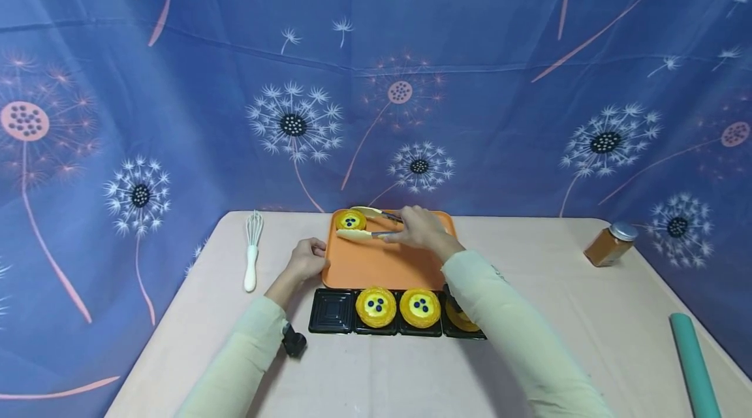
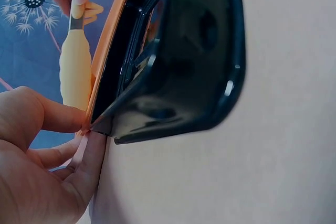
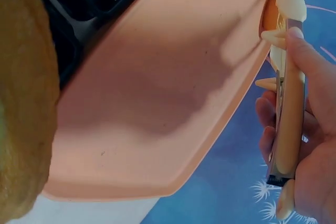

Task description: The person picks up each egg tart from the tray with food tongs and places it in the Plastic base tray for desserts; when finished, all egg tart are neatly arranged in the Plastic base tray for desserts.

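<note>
My right hand (image 1: 422,228) grips cream-tipped food tongs (image 1: 351,234) over the far part of an orange tray (image 1: 382,268). Between the tong tips, in the tray's far left corner, is a yellow egg tart (image 1: 350,215) with dark berries on top. The right wrist view shows the fingers wrapped about the handle of the tongs (image 3: 292,114); the tart is mostly hidden there. At the tray's left side, my left hand (image 1: 308,259) pinches the rim between thumb and fingers, as the left wrist view also shows for this hand (image 2: 47,156).
Along the tray's near edge lies a black plastic box (image 1: 331,312) with tarts (image 1: 376,307) in its compartments, the rightmost partly behind my right sleeve. A whisk (image 1: 252,255) lies left, a brown jar (image 1: 610,245) right, and a green roll (image 1: 695,366) near the right edge.
</note>
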Demonstrator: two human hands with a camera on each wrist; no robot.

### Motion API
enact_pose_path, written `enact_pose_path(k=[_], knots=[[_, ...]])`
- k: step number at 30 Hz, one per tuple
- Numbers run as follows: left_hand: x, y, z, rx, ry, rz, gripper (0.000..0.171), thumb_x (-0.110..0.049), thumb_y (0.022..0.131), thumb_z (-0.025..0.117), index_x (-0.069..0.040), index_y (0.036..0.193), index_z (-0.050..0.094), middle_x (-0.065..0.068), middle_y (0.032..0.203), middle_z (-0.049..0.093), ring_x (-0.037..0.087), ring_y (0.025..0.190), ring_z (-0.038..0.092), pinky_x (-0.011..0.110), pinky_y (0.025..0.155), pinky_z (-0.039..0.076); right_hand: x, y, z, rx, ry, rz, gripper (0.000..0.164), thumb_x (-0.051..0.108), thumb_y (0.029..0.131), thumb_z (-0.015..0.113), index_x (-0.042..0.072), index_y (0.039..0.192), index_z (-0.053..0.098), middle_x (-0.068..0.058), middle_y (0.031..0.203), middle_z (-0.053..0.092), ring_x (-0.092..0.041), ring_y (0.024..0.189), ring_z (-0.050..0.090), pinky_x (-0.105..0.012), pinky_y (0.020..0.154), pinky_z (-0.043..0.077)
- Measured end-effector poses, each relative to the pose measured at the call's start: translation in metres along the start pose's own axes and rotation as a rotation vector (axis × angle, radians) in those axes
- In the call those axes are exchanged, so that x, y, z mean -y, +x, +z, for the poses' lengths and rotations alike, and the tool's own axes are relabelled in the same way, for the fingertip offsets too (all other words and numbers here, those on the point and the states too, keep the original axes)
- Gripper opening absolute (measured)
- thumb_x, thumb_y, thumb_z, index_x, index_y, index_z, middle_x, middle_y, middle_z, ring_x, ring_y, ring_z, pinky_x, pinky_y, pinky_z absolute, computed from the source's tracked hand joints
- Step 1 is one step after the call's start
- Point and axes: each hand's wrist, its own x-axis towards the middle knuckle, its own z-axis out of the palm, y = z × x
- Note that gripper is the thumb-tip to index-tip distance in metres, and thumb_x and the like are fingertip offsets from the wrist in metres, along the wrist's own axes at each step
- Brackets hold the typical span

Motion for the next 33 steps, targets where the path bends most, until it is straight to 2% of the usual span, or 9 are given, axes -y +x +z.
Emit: enact_pose_path(k=[5,7,10,12,16,21,25,31,33], knots=[[0.0,0.0,0.0,0.005,-0.009,-0.003,0.033,0.011,0.077,0.063,0.005,0.109,0.059,0.013,0.095,0.056,0.023,0.082,0.055,0.026,0.055,0.051,0.001,-0.001,-0.004,-0.002,-0.035,0.012,0.066,0.045,0.088,0.074,0.004,0.137,0.059,-0.002,0.051,0.046,-0.009,0.045,0.021,-0.027,0.045,0.02],[0.0,0.001,0.001,0.006,-0.01,-0.003,0.032,0.011,0.077,0.063,0.005,0.109,0.059,0.013,0.095,0.056,0.023,0.082,0.055,0.025,0.055,0.051,0.0,-0.001,-0.007,-0.023,-0.046,0.009,0.068,0.045,0.087,0.074,0.004,0.138,0.058,-0.005,0.062,0.058,-0.01,0.045,0.02,-0.027,0.045,0.02],[0.0,0.001,0.002,0.006,-0.008,-0.004,0.032,0.011,0.079,0.063,0.005,0.109,0.059,0.014,0.096,0.056,0.024,0.083,0.055,0.026,0.055,0.05,0.0,-0.003,-0.012,-0.048,-0.058,0.004,0.067,0.046,0.086,0.075,0.004,0.137,0.059,-0.013,0.068,0.064,-0.011,0.045,0.018,-0.027,0.044,0.017],[0.0,0.001,0.002,0.004,-0.004,-0.005,0.032,0.01,0.079,0.063,0.005,0.11,0.059,0.015,0.097,0.056,0.024,0.084,0.055,0.025,0.055,0.049,0.0,-0.004,-0.015,-0.064,-0.073,-0.006,0.068,0.047,0.085,0.076,0.005,0.136,0.06,-0.011,0.069,0.065,-0.01,0.046,0.017,-0.027,0.044,0.016],[0.0,0.0,0.001,-0.002,0.001,-0.014,0.033,0.011,0.077,0.063,0.005,0.11,0.059,0.014,0.097,0.056,0.025,0.084,0.054,0.025,0.055,0.048,0.002,-0.01,-0.021,-0.054,-0.086,-0.011,0.068,0.048,0.085,0.075,0.006,0.137,0.06,-0.006,0.054,0.052,-0.01,0.046,0.015,-0.026,0.043,0.015],[0.001,-0.001,0.0,-0.01,0.0,-0.006,0.034,0.011,0.076,0.063,0.006,0.109,0.059,0.014,0.095,0.056,0.025,0.085,0.054,0.025,0.057,0.049,0.007,-0.026,-0.03,-0.047,-0.1,-0.051,0.067,0.047,0.085,0.075,0.008,0.137,0.06,0.002,0.048,0.035,-0.009,0.045,0.015,-0.025,0.042,0.015],[0.0,-0.001,-0.001,-0.016,0.005,0.001,0.032,0.012,0.077,0.063,0.007,0.108,0.059,0.014,0.093,0.056,0.024,0.084,0.054,0.024,0.057,0.049,0.012,-0.043,-0.039,-0.065,-0.104,-0.119,0.065,0.044,0.086,0.076,0.007,0.136,0.06,0.005,0.05,0.039,-0.009,0.044,0.017,-0.024,0.041,0.016],[-0.001,0.0,0.001,-0.006,0.017,0.0,0.032,0.013,0.077,0.063,0.007,0.108,0.058,0.014,0.094,0.056,0.024,0.083,0.054,0.025,0.057,0.049,0.015,-0.069,-0.051,-0.072,-0.103,-0.197,0.066,0.044,0.085,0.076,0.005,0.136,0.06,-0.004,0.059,0.057,-0.008,0.043,0.015,-0.023,0.041,0.015],[-0.001,0.0,0.002,-0.007,0.019,-0.003,0.034,0.013,0.076,0.063,0.007,0.109,0.058,0.014,0.094,0.056,0.024,0.083,0.055,0.025,0.059,0.05,0.016,-0.077,-0.053,-0.072,-0.092,-0.222,0.065,0.043,0.085,0.076,0.004,0.135,0.061,-0.009,0.08,0.07,-0.007,0.042,0.017,-0.022,0.041,0.016]])
